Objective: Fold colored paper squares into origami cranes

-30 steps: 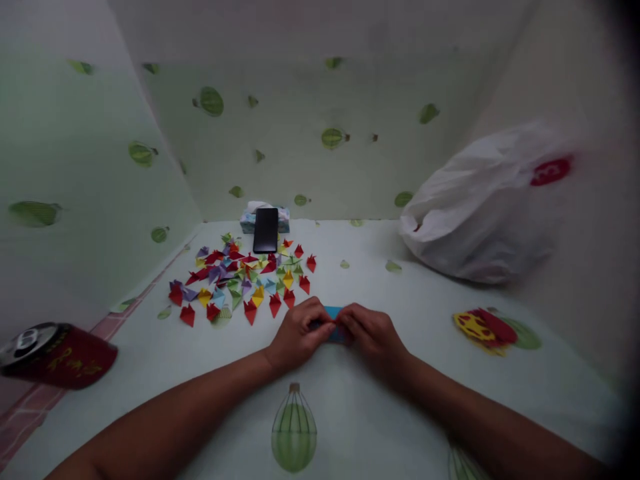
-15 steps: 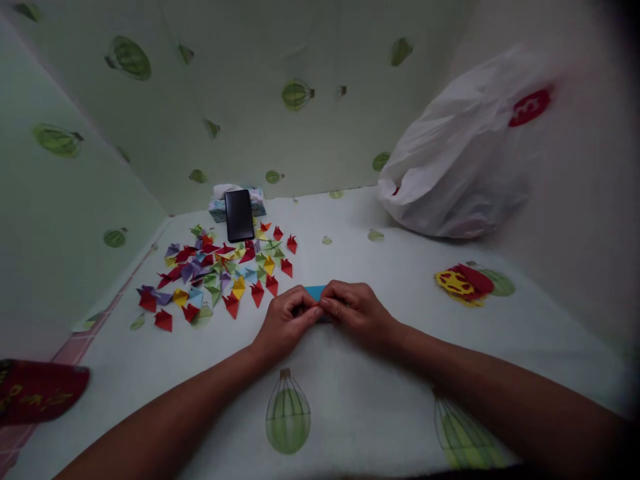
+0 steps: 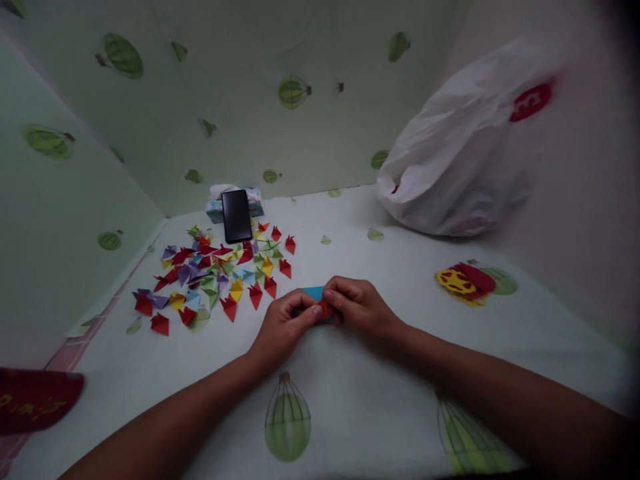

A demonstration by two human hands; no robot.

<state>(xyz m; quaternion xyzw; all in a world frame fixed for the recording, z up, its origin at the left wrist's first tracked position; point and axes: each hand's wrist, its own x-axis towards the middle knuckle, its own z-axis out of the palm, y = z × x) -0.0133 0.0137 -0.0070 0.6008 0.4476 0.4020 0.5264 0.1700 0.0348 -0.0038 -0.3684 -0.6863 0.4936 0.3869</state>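
Both hands meet over the middle of the table. My left hand [image 3: 289, 321] is closed, its thumb and fingers pinching a small piece of red paper [image 3: 325, 309]. At that paper's right side, the fingers of my right hand [image 3: 361, 308] are also pinched together on it. Much of the red paper is hidden by the fingers. Beneath and behind the hands shows a flat blue piece [image 3: 314, 292], perhaps paper, mostly covered. To the left lie many small folded paper figures [image 3: 236, 289] in red, yellow, green, purple and blue.
A black phone [image 3: 237, 217] leans against a tissue box [image 3: 215, 210] at the back. A white plastic bag [image 3: 450, 167] stands at the right rear. Red and yellow cut-out shapes [image 3: 463, 281] lie at the right. A dark red object [image 3: 40, 400] is at the left edge.
My right hand's fingers have shifted slightly, so more of the red paper shows between the hands. The view has moved a little.
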